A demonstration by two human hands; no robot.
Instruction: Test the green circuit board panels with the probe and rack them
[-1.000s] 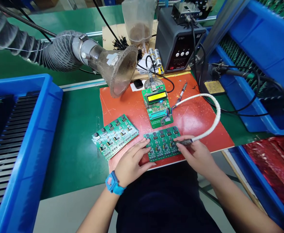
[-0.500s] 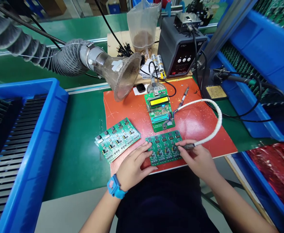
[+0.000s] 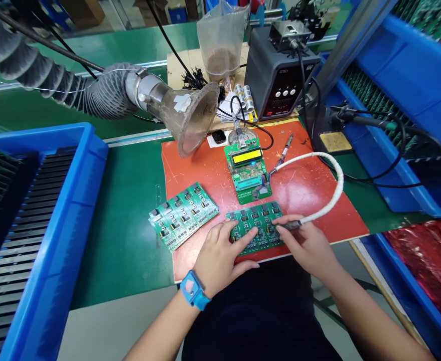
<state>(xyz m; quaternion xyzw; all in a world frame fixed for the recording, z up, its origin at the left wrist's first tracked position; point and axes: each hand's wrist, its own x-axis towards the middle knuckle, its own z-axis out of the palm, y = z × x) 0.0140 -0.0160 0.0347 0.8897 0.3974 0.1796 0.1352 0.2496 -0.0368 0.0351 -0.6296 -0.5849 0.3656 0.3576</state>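
A green circuit board panel (image 3: 260, 244) with several small digit displays lies on the red mat in front of me. My left hand (image 3: 220, 250) rests over its left part, fingers spread, the index fingertip on the board's middle. In my right hand (image 3: 308, 245) is a dark probe (image 3: 291, 225), pinched with its tip at the board's right part. A white sleeved cable (image 3: 338, 185) runs from the probe to a programmer board (image 3: 247, 173) with a lit yellow screen, just beyond the panel. Left of my left hand sits a stack of similar panels (image 3: 184, 213).
Blue bins stand at the left (image 3: 54, 225) and right (image 3: 401, 155). A fume funnel (image 3: 193, 120) hangs over the mat's back left. Behind are a soldering station (image 3: 280, 75), a plastic bag (image 3: 222, 45) and a pen (image 3: 286, 149) on the mat.
My left hand has shifted right, and its index finger now reaches the middle of the panel. My right hand with the probe has hardly moved.
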